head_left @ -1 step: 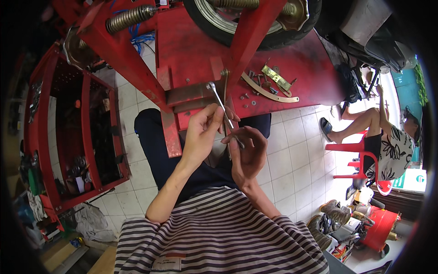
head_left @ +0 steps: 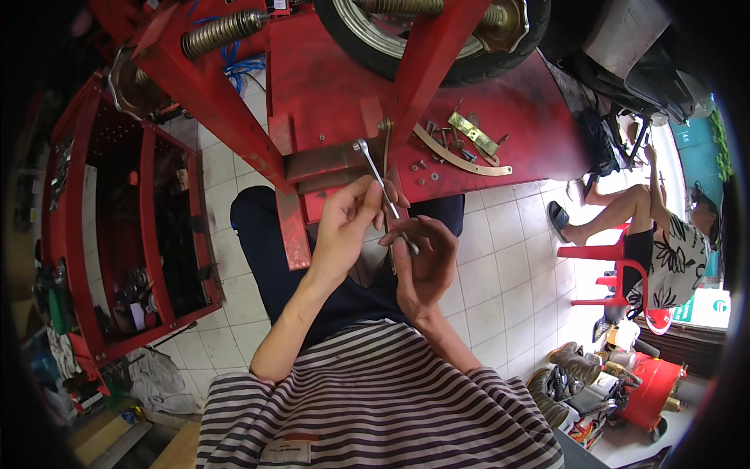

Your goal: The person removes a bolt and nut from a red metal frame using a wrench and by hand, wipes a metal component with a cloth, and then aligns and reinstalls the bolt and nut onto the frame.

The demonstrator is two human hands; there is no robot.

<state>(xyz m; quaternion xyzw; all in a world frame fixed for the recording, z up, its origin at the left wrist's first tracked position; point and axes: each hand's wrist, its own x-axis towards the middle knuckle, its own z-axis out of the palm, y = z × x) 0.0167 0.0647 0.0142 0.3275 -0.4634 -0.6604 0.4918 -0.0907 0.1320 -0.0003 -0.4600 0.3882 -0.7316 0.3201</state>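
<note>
Between the fingers and thumb of my left hand (head_left: 353, 223) is the shaft of a slim chrome wrench (head_left: 371, 166), its ring-like head pointing up and away from me. My right hand (head_left: 426, 262) is curled just below and to the right, its fingers closed around the lower part of the wrench; a shiny metal end shows between them. A narrow metal strip (head_left: 387, 141) runs down behind the wrench and passes behind my fingers, so whether either hand touches it is hidden. At the strip's upper end, a bolt head (head_left: 383, 124) sits against the red frame (head_left: 414, 86).
On the red platform (head_left: 539, 148) lie a curved metal strip (head_left: 461, 162), a brass-coloured bracket (head_left: 474, 133) and several bolts and washers. A wheel (head_left: 461, 70) stands behind. Red shelving (head_left: 148, 211) is at left. A person (head_left: 664, 242) sits on a red chair (head_left: 601, 252) at right.
</note>
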